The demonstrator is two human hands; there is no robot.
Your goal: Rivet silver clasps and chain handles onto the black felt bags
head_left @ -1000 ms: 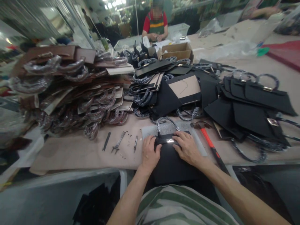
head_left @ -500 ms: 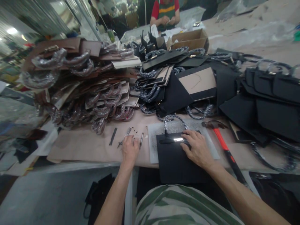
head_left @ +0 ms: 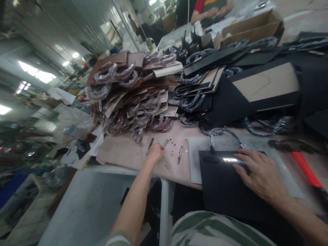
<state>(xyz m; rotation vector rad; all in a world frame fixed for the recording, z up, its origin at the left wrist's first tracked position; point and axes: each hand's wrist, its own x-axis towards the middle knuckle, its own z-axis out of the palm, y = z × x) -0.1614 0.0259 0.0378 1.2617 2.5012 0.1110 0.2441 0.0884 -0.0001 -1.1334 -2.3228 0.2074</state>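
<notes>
My left hand (head_left: 155,153) is closed at the lower end of a slim metal tool (head_left: 165,143), whose top shows beyond the fingers. Its fingertips are partly hidden. A thin dark strip (head_left: 150,145) lies partly behind this hand, and a second metal rod-like tool (head_left: 180,155) rests to its right among small dark bits. With fingers spread, my right hand (head_left: 258,169) lies on a black bag panel (head_left: 220,184), beside a shiny metal nameplate (head_left: 230,159). The panel's plastic-wrapped handle (head_left: 225,131) points away from me. Under the panel is a pale grey slab (head_left: 195,167).
Brown bag parts (head_left: 138,92) with wrapped handles are piled at the back left, black ones (head_left: 225,99) behind the slab. A hammer (head_left: 302,167) lies at right. A cardboard box (head_left: 251,29) and a person (head_left: 212,12) are across the table. A grey bin (head_left: 102,205) stands below left.
The view has swung left. My left hand has moved left and slightly away from me, closing at the metal tool's lower end. My right hand stays on the black bag panel.
</notes>
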